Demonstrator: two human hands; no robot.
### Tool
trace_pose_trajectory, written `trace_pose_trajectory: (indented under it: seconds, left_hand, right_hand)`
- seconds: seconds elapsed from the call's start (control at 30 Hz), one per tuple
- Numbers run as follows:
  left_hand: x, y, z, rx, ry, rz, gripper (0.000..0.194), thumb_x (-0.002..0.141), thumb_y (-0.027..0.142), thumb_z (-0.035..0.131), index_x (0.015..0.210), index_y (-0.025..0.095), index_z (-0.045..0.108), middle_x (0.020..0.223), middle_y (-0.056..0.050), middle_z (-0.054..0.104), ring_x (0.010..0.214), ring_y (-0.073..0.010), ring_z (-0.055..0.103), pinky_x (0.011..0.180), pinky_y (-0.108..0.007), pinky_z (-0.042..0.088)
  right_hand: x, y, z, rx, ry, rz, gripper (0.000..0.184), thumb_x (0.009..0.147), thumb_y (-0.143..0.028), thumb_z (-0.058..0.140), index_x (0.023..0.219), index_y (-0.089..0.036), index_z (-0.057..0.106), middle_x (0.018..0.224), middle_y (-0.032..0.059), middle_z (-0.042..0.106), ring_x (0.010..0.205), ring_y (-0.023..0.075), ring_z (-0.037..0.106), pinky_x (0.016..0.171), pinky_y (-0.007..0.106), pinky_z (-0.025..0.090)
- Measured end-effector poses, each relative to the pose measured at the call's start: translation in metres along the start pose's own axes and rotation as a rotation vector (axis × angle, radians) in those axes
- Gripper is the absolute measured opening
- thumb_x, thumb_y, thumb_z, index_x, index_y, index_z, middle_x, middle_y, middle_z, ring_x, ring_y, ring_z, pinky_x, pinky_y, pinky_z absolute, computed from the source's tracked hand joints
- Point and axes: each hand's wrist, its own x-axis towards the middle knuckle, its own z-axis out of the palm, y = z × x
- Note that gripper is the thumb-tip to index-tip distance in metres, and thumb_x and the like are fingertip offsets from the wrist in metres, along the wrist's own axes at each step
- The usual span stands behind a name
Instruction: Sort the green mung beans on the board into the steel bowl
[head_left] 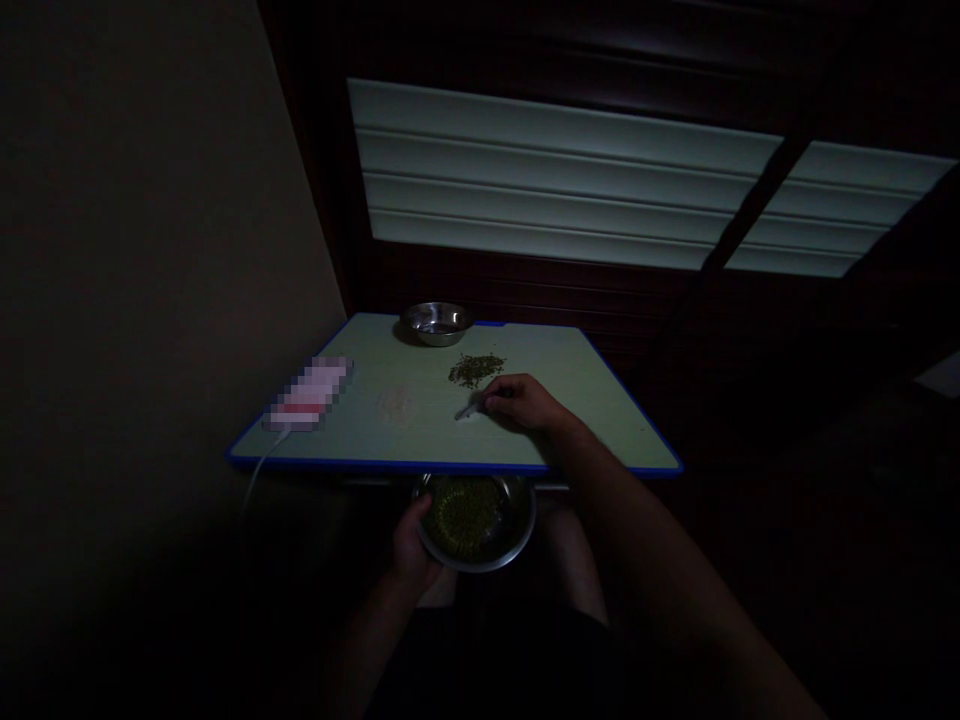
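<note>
My left hand (414,545) grips the left rim of a metal bowl (484,568) below the table's front edge. Small green grains, like mung beans, (461,515) lie inside that bowl. Above the tabletop, my right hand (521,402) has its fingers closed on a small pale flat tool (470,408); dim light hides its exact kind. Just beyond those fingers, a loose pile of greenish-brown grains (476,370) is spread on the table. A faint patch of pale small bits (395,405) lies to the left of the tool.
The light green table (600,420) has a blue edge. A second metal bowl (437,325) stands at its back. On the left lies a blurred-out phone-like object (309,395) with a white cable (259,470). A wall and dark wooden louvred panels surround the table.
</note>
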Motion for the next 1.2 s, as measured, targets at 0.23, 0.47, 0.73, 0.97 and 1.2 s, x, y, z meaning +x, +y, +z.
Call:
trace_pose_trajectory:
  seconds: [0.23, 0.47, 0.73, 0.97, 1.2]
  left_hand:
    - [0.0, 0.0, 0.0, -0.012, -0.003, -0.02, 0.018, 0.072, 0.024, 0.059, 0.075, 0.013, 0.073, 0.076, -0.011, 0.076, 0.085, -0.0292, 0.07, 0.092, -0.045, 0.05]
    - [-0.003, 0.001, 0.002, 0.013, 0.0, 0.005, 0.019, 0.072, 0.024, 0.058, 0.077, 0.014, 0.073, 0.078, -0.009, 0.076, 0.08, -0.0263, 0.071, 0.088, -0.043, 0.052]
    - [0.0, 0.0, 0.0, 0.012, -0.002, 0.004, 0.021, 0.073, 0.025, 0.058, 0.079, 0.012, 0.073, 0.079, -0.01, 0.076, 0.083, -0.0273, 0.07, 0.088, -0.043, 0.051]
    - [0.0, 0.0, 0.0, -0.002, -0.017, -0.019, 0.02, 0.073, 0.023, 0.059, 0.08, 0.011, 0.073, 0.079, -0.011, 0.076, 0.08, -0.0268, 0.07, 0.088, -0.043, 0.051]
    - [-0.002, 0.001, 0.0, 0.001, -0.027, -0.009, 0.019, 0.074, 0.024, 0.059, 0.08, 0.013, 0.073, 0.08, -0.01, 0.076, 0.081, -0.0265, 0.07, 0.087, -0.042, 0.052]
  right_hand:
    - [-0.006, -0.007, -0.007, 0.018, 0.19, 0.158, 0.024, 0.062, -0.036, 0.069, 0.07, -0.013, 0.068, 0.061, 0.0015, 0.062, 0.054, 0.0102, 0.048, 0.054, 0.025, 0.039]
    - [-0.008, -0.006, -0.019, -0.162, 0.248, 0.297, 0.012, 0.059, -0.025, 0.07, 0.063, -0.014, 0.066, 0.057, 0.0014, 0.061, 0.051, 0.0102, 0.048, 0.05, 0.024, 0.037]
    - [-0.02, -0.024, -0.002, -0.281, 0.038, 0.328, 0.008, 0.06, -0.019, 0.069, 0.064, -0.014, 0.064, 0.053, 0.0001, 0.06, 0.048, 0.0093, 0.049, 0.049, 0.022, 0.036]
    - [-0.028, -0.04, 0.006, -0.326, -0.141, 0.294, 0.01, 0.062, -0.023, 0.07, 0.066, -0.014, 0.067, 0.057, 0.0001, 0.062, 0.052, 0.0095, 0.051, 0.052, 0.022, 0.037]
    - [-0.032, -0.049, 0.012, -0.322, -0.273, 0.283, 0.011, 0.063, -0.025, 0.069, 0.066, -0.015, 0.067, 0.055, -0.002, 0.061, 0.05, 0.0088, 0.05, 0.052, 0.022, 0.037]
